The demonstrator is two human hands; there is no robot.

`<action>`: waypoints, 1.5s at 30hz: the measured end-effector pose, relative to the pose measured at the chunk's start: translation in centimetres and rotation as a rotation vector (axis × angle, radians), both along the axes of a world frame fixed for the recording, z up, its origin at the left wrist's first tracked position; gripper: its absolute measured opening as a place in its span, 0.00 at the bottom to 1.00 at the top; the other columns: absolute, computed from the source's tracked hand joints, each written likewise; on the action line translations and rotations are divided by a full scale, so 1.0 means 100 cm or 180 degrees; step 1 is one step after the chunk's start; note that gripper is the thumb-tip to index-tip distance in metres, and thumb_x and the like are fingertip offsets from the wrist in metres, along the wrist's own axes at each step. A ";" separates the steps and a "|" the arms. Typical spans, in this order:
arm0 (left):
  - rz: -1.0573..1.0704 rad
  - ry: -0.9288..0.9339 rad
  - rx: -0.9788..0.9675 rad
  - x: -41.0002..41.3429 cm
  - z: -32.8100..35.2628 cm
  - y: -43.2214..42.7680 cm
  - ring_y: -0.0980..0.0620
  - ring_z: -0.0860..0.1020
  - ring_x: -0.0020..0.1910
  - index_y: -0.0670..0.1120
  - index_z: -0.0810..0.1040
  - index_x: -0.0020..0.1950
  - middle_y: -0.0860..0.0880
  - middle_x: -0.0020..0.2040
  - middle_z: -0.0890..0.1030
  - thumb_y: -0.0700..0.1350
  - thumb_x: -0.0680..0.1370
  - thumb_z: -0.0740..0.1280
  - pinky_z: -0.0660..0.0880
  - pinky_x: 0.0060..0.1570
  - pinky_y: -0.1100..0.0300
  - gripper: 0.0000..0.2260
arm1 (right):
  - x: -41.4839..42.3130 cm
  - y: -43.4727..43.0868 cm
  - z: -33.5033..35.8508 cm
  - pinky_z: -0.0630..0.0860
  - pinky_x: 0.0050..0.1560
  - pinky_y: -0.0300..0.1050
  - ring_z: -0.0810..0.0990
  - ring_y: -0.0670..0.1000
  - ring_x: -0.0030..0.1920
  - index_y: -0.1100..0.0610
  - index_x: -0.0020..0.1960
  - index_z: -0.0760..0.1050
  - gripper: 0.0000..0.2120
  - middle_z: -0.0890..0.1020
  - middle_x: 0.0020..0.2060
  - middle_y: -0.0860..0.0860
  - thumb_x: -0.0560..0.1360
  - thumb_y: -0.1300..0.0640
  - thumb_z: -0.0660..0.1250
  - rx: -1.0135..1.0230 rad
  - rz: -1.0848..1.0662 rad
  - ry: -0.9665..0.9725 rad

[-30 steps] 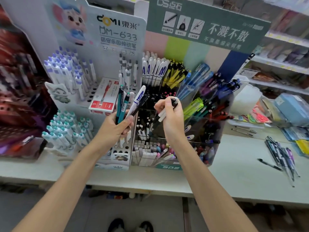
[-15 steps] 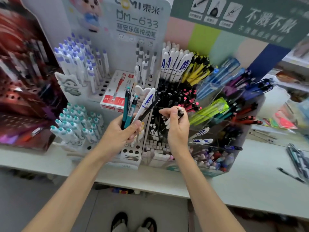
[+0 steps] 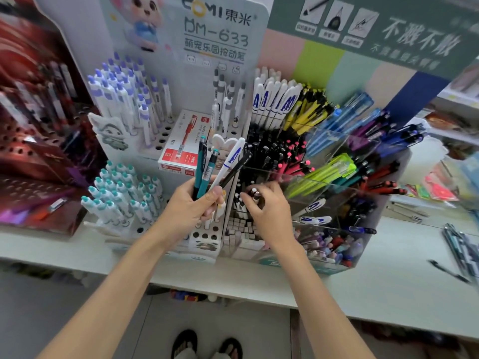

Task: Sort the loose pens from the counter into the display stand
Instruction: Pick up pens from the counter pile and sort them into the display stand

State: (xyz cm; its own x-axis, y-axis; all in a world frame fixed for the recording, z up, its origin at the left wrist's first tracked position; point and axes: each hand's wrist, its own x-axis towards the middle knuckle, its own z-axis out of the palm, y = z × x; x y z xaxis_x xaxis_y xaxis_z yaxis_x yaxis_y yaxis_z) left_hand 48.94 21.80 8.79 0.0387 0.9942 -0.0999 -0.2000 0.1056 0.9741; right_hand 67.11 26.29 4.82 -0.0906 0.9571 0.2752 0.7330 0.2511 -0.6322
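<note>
- My right hand [image 3: 269,208] has dropped lower, pinching a pen [image 3: 255,195] down into a black-and-white compartment of the display stand [image 3: 331,266]; nearly seated, I judge.
- Left hand [image 3: 191,206] still clamps four pens [image 3: 204,164].
- More loose pens [image 3: 461,244] wait on the bench [image 3: 388,286], far right.

A long white surface [image 3: 388,294] crosses the shop, grey floor [image 3: 77,307] below it. Blurred shelves [image 3: 461,104] stand far right; a dark red perforated rack [image 3: 28,156] sits left.
</note>
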 end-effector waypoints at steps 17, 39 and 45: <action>-0.0378 -0.0152 0.0030 0.035 0.036 0.020 0.56 0.70 0.29 0.45 0.77 0.56 0.49 0.36 0.79 0.45 0.78 0.66 0.68 0.29 0.66 0.08 | 0.027 -0.012 0.103 0.78 0.51 0.44 0.80 0.46 0.48 0.50 0.66 0.74 0.17 0.82 0.49 0.47 0.78 0.49 0.67 -0.0115 0.0249 0.1409; -0.0322 0.0453 0.0131 0.074 0.059 0.058 0.57 0.70 0.28 0.44 0.76 0.58 0.49 0.37 0.80 0.42 0.82 0.63 0.67 0.26 0.68 0.06 | 0.118 0.013 0.130 0.78 0.45 0.42 0.81 0.47 0.42 0.53 0.60 0.72 0.12 0.80 0.39 0.41 0.78 0.61 0.67 0.1323 -0.0604 0.1764; -0.0619 0.0206 0.0078 0.100 0.046 0.061 0.55 0.70 0.29 0.45 0.76 0.56 0.47 0.36 0.80 0.40 0.81 0.63 0.66 0.26 0.66 0.05 | 0.142 -0.007 0.042 0.75 0.47 0.31 0.79 0.38 0.44 0.54 0.59 0.74 0.12 0.80 0.43 0.47 0.77 0.62 0.70 0.1030 -0.0728 0.0845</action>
State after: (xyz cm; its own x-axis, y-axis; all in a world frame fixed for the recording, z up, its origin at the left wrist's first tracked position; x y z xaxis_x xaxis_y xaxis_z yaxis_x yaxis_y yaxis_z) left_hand 58.97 27.87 13.39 0.2245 0.9708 -0.0841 -0.1150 0.1121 0.9870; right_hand 81.27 25.62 9.00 0.2261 0.8057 0.5475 0.6161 0.3170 -0.7210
